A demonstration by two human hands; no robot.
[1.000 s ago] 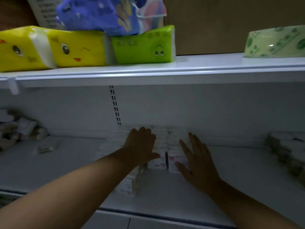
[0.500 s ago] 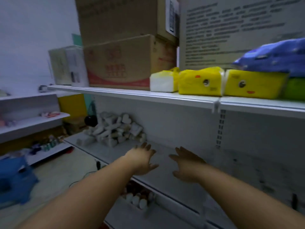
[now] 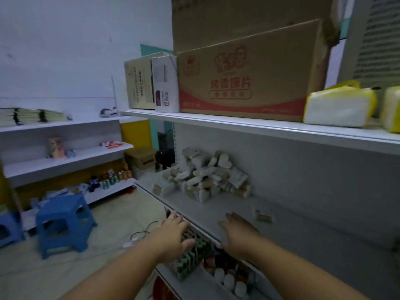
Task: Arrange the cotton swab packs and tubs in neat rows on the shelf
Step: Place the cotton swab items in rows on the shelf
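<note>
A jumbled heap of cotton swab packs and tubs point(image 3: 205, 178) lies at the far left end of the white shelf point(image 3: 298, 232), some heart-shaped, some flat. One small pack point(image 3: 263, 217) lies alone on the shelf, right of the heap. My left hand point(image 3: 174, 234) hovers in front of the shelf's edge, fingers spread, holding nothing. My right hand point(image 3: 238, 234) is over the shelf's front edge, palm down and empty, well short of the heap.
Cardboard boxes point(image 3: 244, 76) and yellow tissue packs point(image 3: 339, 106) fill the shelf above. Below the hands, a lower shelf holds small packs point(image 3: 192, 254) and bottles point(image 3: 227, 278). Blue stools point(image 3: 62, 221) and a cable point(image 3: 140, 232) are on the floor at left.
My view has swung left from the stacked packs to the shelf's far end. Both hands left the stack and now hover empty near the shelf edge.
</note>
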